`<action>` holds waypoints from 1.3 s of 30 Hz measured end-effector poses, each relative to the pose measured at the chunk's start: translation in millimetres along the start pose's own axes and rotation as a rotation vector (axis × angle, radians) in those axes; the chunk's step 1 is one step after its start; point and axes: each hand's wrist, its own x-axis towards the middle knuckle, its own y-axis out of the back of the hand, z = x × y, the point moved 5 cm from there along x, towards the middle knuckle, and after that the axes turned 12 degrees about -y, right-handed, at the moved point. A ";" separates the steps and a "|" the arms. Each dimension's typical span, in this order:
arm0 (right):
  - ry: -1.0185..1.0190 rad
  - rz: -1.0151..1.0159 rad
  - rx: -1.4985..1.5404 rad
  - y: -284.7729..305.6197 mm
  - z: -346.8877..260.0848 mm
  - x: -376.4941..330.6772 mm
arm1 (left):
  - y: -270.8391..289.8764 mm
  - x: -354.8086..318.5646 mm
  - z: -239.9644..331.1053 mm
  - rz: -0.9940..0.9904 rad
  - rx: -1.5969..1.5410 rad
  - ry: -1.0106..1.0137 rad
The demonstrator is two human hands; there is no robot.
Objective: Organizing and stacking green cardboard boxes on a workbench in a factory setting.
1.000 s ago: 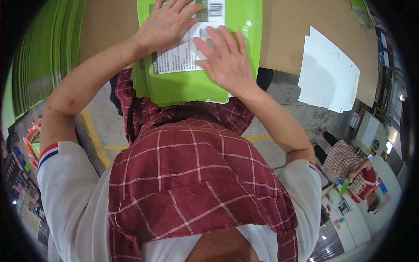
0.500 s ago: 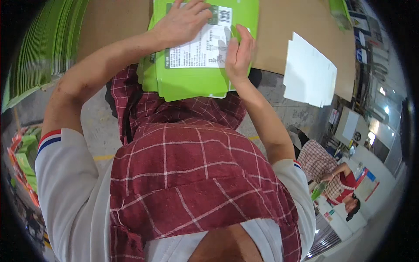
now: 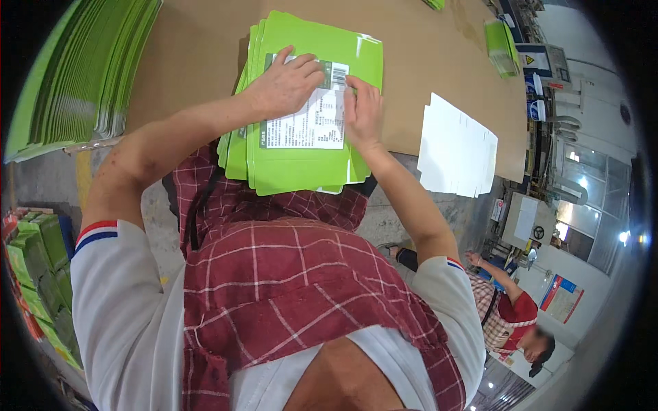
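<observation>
A small pile of flat green printed cartons (image 3: 295, 175) lies in front of me, its near edge jutting past the table edge. The top carton carries a white label panel with print and a barcode. My left hand (image 3: 286, 85) rests on the upper part of that panel, fingers spread and slightly bent. Beside the panel's right edge, my right hand (image 3: 363, 113) touches the same carton with its fingers lightly curled and the thumb apart. Neither hand lifts anything. The lower cartons stick out unevenly at the left.
A tall row of stacked green cartons (image 3: 82, 75) fills the far left. White blank sheets (image 3: 456, 147) lie at the right edge of the brown table (image 3: 418, 48). More green cartons (image 3: 502, 48) sit at the back right. A co-worker (image 3: 510, 308) stands at the lower right.
The view has shifted, so the pile appears lower. My left hand stays on the label; my right hand's fingers have bent more toward the panel. The co-worker's arm has reached out.
</observation>
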 end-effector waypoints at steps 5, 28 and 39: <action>-0.177 -0.086 -0.098 -12.4 11.0 90.5 | 9.5 -0.6 3.2 0.047 0.051 -0.050; -0.826 -0.575 1.061 21.6 61.7 -61.5 | 84.8 -35.3 -34.5 0.666 -0.424 0.299; -0.997 -0.684 1.301 0.6 38.1 -126.7 | 12.6 -90.0 -13.8 0.358 -1.185 0.819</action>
